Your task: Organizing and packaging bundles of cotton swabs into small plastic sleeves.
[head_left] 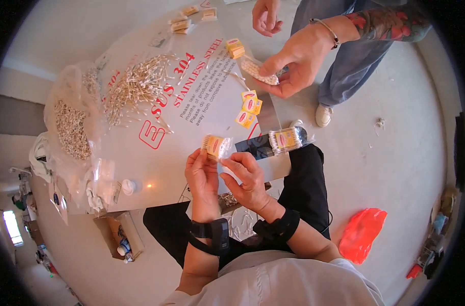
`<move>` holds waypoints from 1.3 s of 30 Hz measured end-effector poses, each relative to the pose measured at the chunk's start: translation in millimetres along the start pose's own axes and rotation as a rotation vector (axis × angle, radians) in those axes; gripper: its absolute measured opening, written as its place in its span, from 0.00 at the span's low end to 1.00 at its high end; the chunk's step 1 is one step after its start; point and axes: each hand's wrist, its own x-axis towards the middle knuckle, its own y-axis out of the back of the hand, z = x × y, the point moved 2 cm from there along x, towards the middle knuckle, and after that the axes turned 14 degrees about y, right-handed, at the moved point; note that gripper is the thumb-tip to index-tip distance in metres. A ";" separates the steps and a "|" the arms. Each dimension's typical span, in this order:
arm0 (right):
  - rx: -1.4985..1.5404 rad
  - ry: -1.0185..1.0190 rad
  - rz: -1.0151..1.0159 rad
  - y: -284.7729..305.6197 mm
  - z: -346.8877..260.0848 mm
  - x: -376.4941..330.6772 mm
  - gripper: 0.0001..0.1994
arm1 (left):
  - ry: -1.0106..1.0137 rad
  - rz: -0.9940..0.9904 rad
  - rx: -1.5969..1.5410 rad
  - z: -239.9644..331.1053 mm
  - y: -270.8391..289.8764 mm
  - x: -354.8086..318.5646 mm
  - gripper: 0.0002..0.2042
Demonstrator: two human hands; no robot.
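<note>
My left hand (204,176) pinches a small clear packet of cotton swabs (215,147) with a yellow label, raised over the near edge of the table. At the packet's lower right corner, my right hand (246,176) touches the plastic with its index fingertip; its thumb stays apart below. A filled packet of cotton swabs (285,139) lies to the right, by my knee. Across the table, another person's hand (298,64) grips a bundle of swabs (259,70) in clear plastic. Yellow label cards (249,105) lie between us, with a stack of yellow cards (235,48) farther off.
A loose heap of cotton swabs (140,86) spreads over the film-covered table (166,168). Left of it sits a large clear bag of swabs (71,127). Several small packets (181,24) lie at the far edge. An open cardboard box (110,234) and a red bag (363,234) are on the floor.
</note>
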 end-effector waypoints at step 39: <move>0.232 -0.321 0.029 -28.8 0.6 -4.1 0.12 | -0.052 0.096 -0.104 1.9 -0.5 -10.5 0.07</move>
